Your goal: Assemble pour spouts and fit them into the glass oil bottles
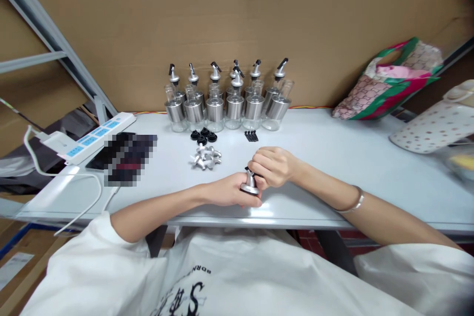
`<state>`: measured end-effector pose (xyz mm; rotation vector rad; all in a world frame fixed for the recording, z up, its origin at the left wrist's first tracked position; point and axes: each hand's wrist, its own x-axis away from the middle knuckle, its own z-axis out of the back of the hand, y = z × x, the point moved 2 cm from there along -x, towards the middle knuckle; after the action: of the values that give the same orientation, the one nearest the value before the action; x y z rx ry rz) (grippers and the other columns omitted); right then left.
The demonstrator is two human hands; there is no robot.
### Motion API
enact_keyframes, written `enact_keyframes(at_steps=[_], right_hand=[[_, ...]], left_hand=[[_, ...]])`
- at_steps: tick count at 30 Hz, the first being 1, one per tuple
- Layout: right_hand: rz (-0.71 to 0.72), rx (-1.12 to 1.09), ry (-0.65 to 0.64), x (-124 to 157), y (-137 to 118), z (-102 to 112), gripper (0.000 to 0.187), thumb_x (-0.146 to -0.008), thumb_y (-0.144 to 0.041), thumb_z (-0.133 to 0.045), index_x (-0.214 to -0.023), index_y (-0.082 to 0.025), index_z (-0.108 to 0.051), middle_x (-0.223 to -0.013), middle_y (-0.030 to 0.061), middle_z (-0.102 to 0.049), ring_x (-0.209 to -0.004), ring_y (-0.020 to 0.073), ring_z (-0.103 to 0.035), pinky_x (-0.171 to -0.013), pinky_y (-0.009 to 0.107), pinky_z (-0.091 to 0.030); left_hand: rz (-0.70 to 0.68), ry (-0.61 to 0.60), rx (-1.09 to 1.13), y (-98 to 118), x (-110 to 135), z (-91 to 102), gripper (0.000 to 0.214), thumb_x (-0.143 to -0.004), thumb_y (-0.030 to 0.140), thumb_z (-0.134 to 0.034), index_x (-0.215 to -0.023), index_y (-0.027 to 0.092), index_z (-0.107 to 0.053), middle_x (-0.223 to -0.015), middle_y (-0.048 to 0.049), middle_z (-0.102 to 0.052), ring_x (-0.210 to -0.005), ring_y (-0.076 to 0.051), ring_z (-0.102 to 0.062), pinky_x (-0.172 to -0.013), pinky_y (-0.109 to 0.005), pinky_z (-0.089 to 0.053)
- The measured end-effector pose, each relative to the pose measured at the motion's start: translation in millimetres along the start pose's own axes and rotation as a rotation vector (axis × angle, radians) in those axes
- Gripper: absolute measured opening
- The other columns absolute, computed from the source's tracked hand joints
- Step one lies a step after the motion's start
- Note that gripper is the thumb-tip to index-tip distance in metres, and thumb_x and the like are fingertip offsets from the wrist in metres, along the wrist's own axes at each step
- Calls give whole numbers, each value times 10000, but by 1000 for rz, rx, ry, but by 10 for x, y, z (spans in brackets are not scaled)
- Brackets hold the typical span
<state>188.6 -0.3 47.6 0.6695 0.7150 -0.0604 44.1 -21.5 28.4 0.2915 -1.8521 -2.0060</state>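
My left hand (pixel 232 190) is closed around a silver pourer spout (pixel 250 186) with a black base, held upright just above the table's front part. My right hand (pixel 273 165) pinches the black flap at the spout's top, its fingers curled over it. Beyond my hands lies a pile of silver spout bodies (pixel 206 158). Behind it sit several round black stoppers (pixel 202 136). A short row of small black flaps (pixel 251 136) lies to their right. Glass bottles with steel sleeves (pixel 234 107) stand in two rows at the back, some topped with finished spouts (pixel 280 70).
On the left are a white power strip (pixel 101 136), a dark device (pixel 126 158) and a white cable (pixel 98 192). A patterned bag (pixel 370 91) and a white dotted container (pixel 425 126) stand at the right of the grey table (pixel 340 158). Cardboard (pixel 222 15) rises behind.
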Motion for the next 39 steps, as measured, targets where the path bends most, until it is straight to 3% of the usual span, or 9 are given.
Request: enact_keyframes(at_steps=[6, 11, 14, 18, 24, 28, 32, 39], right_hand=[[-124, -106, -1, -15, -4, -15, 478, -1002, -310, -199, -626, -196, -471, -523, -17, -375, -475, 139, -323, -462, 255, -322], [-241, -221, -26, -23, 0, -51, 498, -983, -519, -247, -734, -175, -507, -594, 27, -534, -531, 137, -442, -514, 253, -372], [-238, -247, -51, -23, -13, -52, 515, -976, -551, -240, -771, -170, -520, -620, 34, -569, -540, 133, -467, -535, 248, -389], [-235, -209, -32, -15, -14, 5, 500, -978, -542, -253, -744, -185, -512, -597, 22, -546, -519, 130, -446, -534, 254, -380], [-169, -110, -28, -5, 9, 83, 515, -979, -527, -277, -647, -196, -489, -538, 2, -472, -483, 127, -381, -498, 268, -337], [-146, -53, -57, 0, -9, 68, 536, -974, -535, -288, -590, -202, -458, -525, -16, -404, -466, 120, -329, -483, 264, -303], [-95, 7, -66, -14, -22, 60, 556, -999, -472, -223, -549, -203, -407, -519, -23, -345, -461, 122, -306, -479, 268, -281], [-31, 44, -93, -22, -5, 45, 532, -1008, -371, -187, -541, -208, -384, -521, -25, -319, -463, 133, -280, -479, 280, -267]], left_hand=[[-42, 2, -52, -43, 8, 49, 199, -742, 236, -576, -628, 172, -426, -544, 73, -372, -530, -71, -324, -534, -244, -271], [-30, 58, -139, -39, 14, 100, 180, -692, 203, -604, -623, 163, -443, -593, 66, -380, -551, -71, -343, -539, -238, -283], [-27, 38, -136, -19, 15, 99, 268, -687, 321, -684, -654, 158, -474, -608, 55, -406, -567, -85, -368, -538, -242, -291], [-56, 62, -98, -2, 7, 102, 438, -627, 411, -764, -648, 181, -392, -606, 75, -311, -562, -74, -286, -518, -233, -234], [56, 55, -112, -25, 15, 88, 469, -647, 516, -731, -630, 181, -404, -579, 66, -349, -559, -84, -322, -532, -243, -262], [40, 41, -177, -17, 32, 73, 487, -683, 485, -716, -593, 191, -337, -567, 75, -246, -545, -74, -230, -516, -252, -195], [5, -30, -167, 16, 42, 40, 352, -789, 381, -601, -606, 181, -376, -568, 68, -277, -547, -77, -250, -532, -253, -223], [12, -31, -124, 42, 46, 13, 258, -789, 291, -542, -614, 179, -389, -572, 71, -270, -541, -73, -235, -522, -253, -211]])
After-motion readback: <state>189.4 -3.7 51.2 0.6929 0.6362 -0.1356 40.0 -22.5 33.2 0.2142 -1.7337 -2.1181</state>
